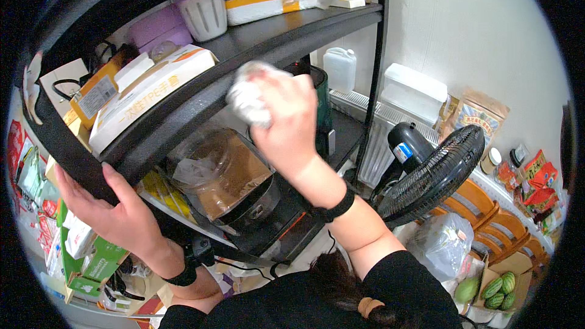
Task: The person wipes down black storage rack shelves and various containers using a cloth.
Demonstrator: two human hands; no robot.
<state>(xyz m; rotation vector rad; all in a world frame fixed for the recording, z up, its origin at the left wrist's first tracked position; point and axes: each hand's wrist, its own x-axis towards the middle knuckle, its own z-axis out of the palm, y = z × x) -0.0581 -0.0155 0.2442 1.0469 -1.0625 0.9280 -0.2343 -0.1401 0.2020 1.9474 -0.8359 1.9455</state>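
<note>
My right hand (290, 114), blurred, holds a crumpled white cloth or wad of tissue (250, 93) at the front edge of a black shelf board (201, 89). My left hand (116, 212) grips the black shelf upright (75, 146) at the left, thumb on one side and fingers on the other. On the board above lie a white box of disposable gloves (155, 93) and an orange-and-white carton (96, 93). Under the board, a cardboard box (247, 155) and a clear plastic container (205, 151) sit near a dark green appliance (322, 100).
A black fan (429, 178) stands to the right, before a white radiator (372, 146). Further back on the shelf are a purple-rimmed basket (203, 13) and a foam box (258, 7). Small melons (498, 290) fill a carton at lower right; a green carton (93, 267) is at lower left.
</note>
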